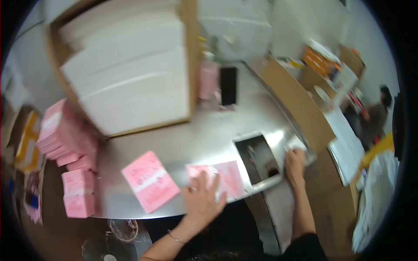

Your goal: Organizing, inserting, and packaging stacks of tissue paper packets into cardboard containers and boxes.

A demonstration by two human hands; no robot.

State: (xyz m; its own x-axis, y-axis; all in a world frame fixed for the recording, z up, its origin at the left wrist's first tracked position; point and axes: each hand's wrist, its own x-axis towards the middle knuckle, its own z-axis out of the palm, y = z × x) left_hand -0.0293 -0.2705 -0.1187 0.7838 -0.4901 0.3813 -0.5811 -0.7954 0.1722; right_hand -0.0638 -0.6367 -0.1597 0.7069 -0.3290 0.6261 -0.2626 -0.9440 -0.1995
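Note:
My left hand (202, 195), its fingers spread, lies on a flat pink printed packet (230, 176) at the table's front edge. The fingers cover part of that packet. Left of it rests a pink stack (150, 191) with a white band across its middle. My right hand (296, 165) is closed at the right end of the table, beside a rectangular opening (259, 158) in the tabletop. A small whitish thing (296, 142) shows just beyond its fingers. What the right fingers hold is blurred and partly hidden.
A big open carton (191, 61) of white stacks stands at the back left of the metal table (209, 135). Banded pink stacks (78, 187) pile up at the left. A dark rectangular object (228, 85) lies behind. Cardboard (300, 102) borders the right; a person (376, 115) is farther off.

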